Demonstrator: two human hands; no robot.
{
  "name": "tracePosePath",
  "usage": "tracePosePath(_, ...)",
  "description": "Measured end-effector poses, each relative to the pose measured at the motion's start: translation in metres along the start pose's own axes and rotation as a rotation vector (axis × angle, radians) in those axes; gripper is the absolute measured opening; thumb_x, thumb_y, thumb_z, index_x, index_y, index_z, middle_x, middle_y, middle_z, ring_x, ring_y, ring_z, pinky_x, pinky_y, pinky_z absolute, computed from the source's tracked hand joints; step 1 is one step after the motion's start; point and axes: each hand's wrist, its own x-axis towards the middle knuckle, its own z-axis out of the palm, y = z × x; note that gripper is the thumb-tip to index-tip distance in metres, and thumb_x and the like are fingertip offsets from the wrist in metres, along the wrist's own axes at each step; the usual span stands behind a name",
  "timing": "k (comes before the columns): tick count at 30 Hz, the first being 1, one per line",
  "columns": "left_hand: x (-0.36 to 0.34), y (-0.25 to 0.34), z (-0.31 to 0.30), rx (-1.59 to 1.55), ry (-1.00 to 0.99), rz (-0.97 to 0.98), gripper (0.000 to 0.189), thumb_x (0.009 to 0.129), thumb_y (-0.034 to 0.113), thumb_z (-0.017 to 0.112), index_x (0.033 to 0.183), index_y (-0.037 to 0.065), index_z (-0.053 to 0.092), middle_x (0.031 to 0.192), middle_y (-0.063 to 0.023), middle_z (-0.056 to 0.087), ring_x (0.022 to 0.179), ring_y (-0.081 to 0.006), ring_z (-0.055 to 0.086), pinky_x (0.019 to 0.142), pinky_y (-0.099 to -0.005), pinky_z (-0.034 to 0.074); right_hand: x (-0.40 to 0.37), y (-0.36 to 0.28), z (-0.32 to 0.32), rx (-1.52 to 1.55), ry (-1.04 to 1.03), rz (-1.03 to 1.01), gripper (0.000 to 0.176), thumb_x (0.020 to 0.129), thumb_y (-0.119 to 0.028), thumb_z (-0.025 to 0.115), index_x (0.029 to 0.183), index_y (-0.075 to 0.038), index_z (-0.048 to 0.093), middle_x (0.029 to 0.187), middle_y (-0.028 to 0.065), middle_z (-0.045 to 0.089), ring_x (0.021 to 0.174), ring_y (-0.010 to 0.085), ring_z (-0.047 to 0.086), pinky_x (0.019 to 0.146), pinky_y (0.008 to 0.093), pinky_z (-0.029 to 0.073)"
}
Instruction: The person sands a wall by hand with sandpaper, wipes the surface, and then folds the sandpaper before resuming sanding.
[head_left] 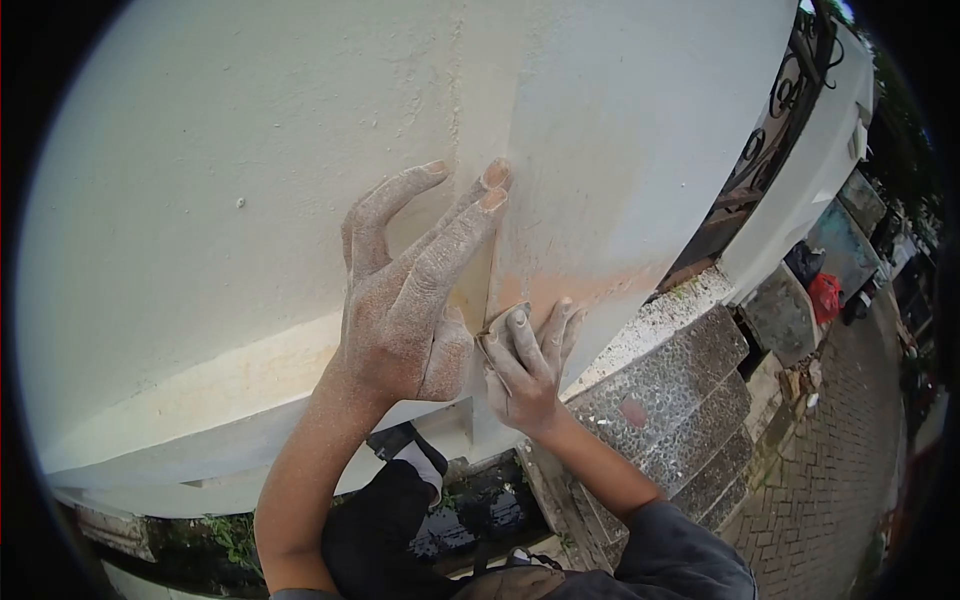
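Observation:
A pale painted wall (270, 110) fills most of the view, with a vertical corner edge running down its middle. Against that edge rests my left hand (405, 300), coated in white dust, its fingers stretched upward and its fingertips by the corner. It holds nothing that I can see. Lower down, my right hand (525, 375), also dusty, presses a small thin piece that looks like sandpaper (505, 315) to the wall beside the edge. Most of that piece is hidden under the fingers. A peach-coloured worn patch (590, 287) shows just above this hand.
A ledge (190, 385) runs along the wall's foot, above a dark drainage ditch (480, 510). Stone-textured steps (660, 400) lie to the right, then a brick-paved path (820, 470). A black iron grille (770, 140) and a red bag (825, 297) stand farther right.

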Motion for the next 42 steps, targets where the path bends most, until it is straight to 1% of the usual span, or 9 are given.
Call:
tracePosePath(3, 0.0, -0.001, 0.0, 0.013, 0.014, 0.016, 0.069, 0.052, 0.009, 0.045, 0.121, 0.006, 0.047, 0.124, -0.0099, 0.05, 0.114, -0.0302, 0.04, 0.097, -0.0434, 0.026, -0.01, 0.01, -0.001, -0.075, -0.031, -0.058, 0.038, 0.069, -0.014, 0.058, 0.106, -0.02, 0.062, 0.13, 0.0053, 0.043, 0.125, 0.051, 0.014, 0.095, 0.0662, -0.004)
tracePosePath(7, 0.002, 0.0, 0.001, 0.005, 0.015, 0.013, 0.068, 0.052, 0.009, 0.046, 0.12, 0.006, 0.048, 0.124, -0.0098, 0.05, 0.114, -0.0303, 0.04, 0.097, -0.0435, 0.026, 0.073, -0.008, -0.022, -0.014, 0.082, 0.054, 0.04, 0.068, -0.013, 0.059, 0.107, -0.022, 0.062, 0.13, 0.0032, 0.044, 0.125, 0.0499, 0.016, 0.096, 0.0672, -0.003)
tracePosePath(12, 0.002, 0.001, -0.004, 0.034, -0.011, 0.006, 0.068, 0.051, 0.008, 0.045, 0.119, 0.006, 0.048, 0.122, -0.0108, 0.052, 0.114, -0.0307, 0.04, 0.097, -0.0429, 0.027, -0.014, 0.001, 0.005, -0.007, 0.0, 0.012, 0.039, 0.069, -0.012, 0.059, 0.106, -0.023, 0.062, 0.129, 0.0032, 0.045, 0.126, 0.0493, 0.015, 0.097, 0.0657, -0.002)
tracePosePath(17, 0.002, 0.0, 0.002, 0.02, 0.02, 0.033, 0.068, 0.05, 0.008, 0.044, 0.118, 0.005, 0.049, 0.12, -0.0126, 0.053, 0.115, -0.0319, 0.04, 0.097, -0.0444, 0.027, 0.09, -0.005, -0.033, -0.041, 0.099, 0.079, 0.039, 0.068, -0.012, 0.061, 0.107, -0.02, 0.062, 0.13, 0.0057, 0.044, 0.127, 0.0483, 0.012, 0.098, 0.063, -0.004)
tracePosePath(20, 0.001, 0.0, 0.002, 0.011, 0.025, 0.031, 0.068, 0.05, 0.007, 0.043, 0.117, 0.005, 0.05, 0.119, -0.0133, 0.054, 0.114, -0.0327, 0.041, 0.097, -0.0457, 0.028, 0.081, -0.005, -0.025, 0.003, 0.137, 0.055, 0.041, 0.068, -0.011, 0.06, 0.108, -0.018, 0.061, 0.131, 0.006, 0.043, 0.127, 0.0485, 0.012, 0.097, 0.0636, -0.004)
tracePosePath(23, 0.001, 0.002, 0.0, 0.049, -0.013, 0.03, 0.067, 0.05, 0.006, 0.043, 0.117, 0.005, 0.05, 0.119, -0.0135, 0.054, 0.114, -0.0331, 0.041, 0.096, -0.0459, 0.028, -0.02, 0.011, -0.001, -0.015, 0.02, 0.075, 0.036, 0.068, -0.01, 0.059, 0.103, -0.017, 0.064, 0.13, 0.0054, 0.043, 0.127, 0.0488, 0.014, 0.097, 0.0651, -0.003)
tracePosePath(30, 0.001, 0.002, 0.004, 0.029, 0.025, 0.022, 0.065, 0.05, 0.004, 0.041, 0.115, 0.005, 0.051, 0.117, -0.0139, 0.055, 0.115, -0.0327, 0.04, 0.097, -0.045, 0.028, 0.083, 0.007, -0.041, -0.078, 0.129, 0.057, 0.031, 0.07, -0.011, 0.059, 0.1, -0.017, 0.064, 0.128, 0.0048, 0.046, 0.125, 0.0508, 0.015, 0.099, 0.0626, -0.001)
tracePosePath(35, 0.003, 0.005, -0.002, 0.054, -0.028, 0.003, 0.066, 0.051, 0.002, 0.041, 0.116, 0.006, 0.05, 0.118, -0.0141, 0.054, 0.116, -0.0327, 0.039, 0.098, -0.0435, 0.028, -0.012, 0.02, -0.013, -0.009, 0.04, 0.072, 0.038, 0.069, -0.01, 0.06, 0.107, -0.015, 0.061, 0.129, 0.0074, 0.044, 0.126, 0.0496, 0.015, 0.097, 0.0635, 0.0)
tracePosePath(42, 0.0, 0.003, 0.005, 0.037, 0.005, 0.011, 0.066, 0.049, 0.002, 0.042, 0.114, 0.007, 0.051, 0.119, -0.0132, 0.054, 0.117, -0.0321, 0.039, 0.098, -0.0451, 0.028, 0.066, 0.018, -0.042, -0.073, 0.124, 0.107, 0.037, 0.066, -0.009, 0.06, 0.103, -0.013, 0.063, 0.128, 0.0088, 0.045, 0.127, 0.0484, 0.015, 0.098, 0.0638, 0.001)
